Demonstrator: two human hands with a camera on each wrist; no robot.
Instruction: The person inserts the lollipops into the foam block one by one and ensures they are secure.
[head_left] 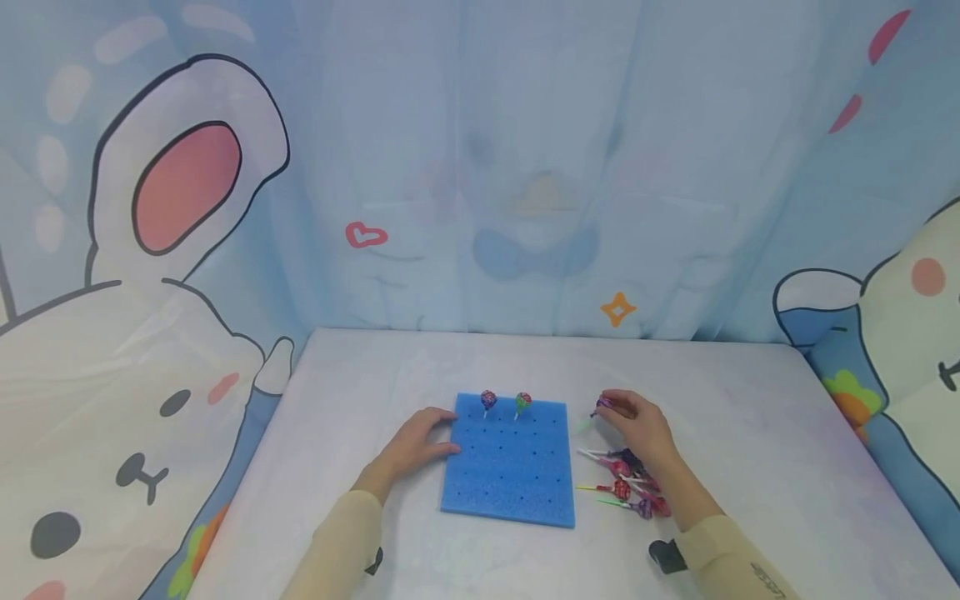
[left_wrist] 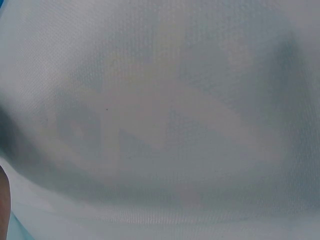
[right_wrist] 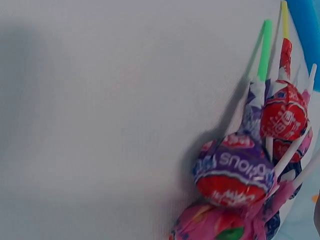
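Observation:
A blue foam board with rows of small holes lies on the table. Two wrapped lollipops stand in its far row: a purple one and a green-and-red one. Thumb and fingers spread apart, my left hand touches the board's left edge. Beyond the board's far right corner, my right hand pinches a purple-wrapped lollipop by its head, its pale green stick pointing down and left. Below that hand lies a pile of lollipops; the right wrist view shows a purple-and-red one up close.
The table has a white cover, and a blue cartoon-printed curtain hangs behind it. Dark wrist devices show near both cuffs, one beside the right sleeve. Sticks in the pile point left, toward the board.

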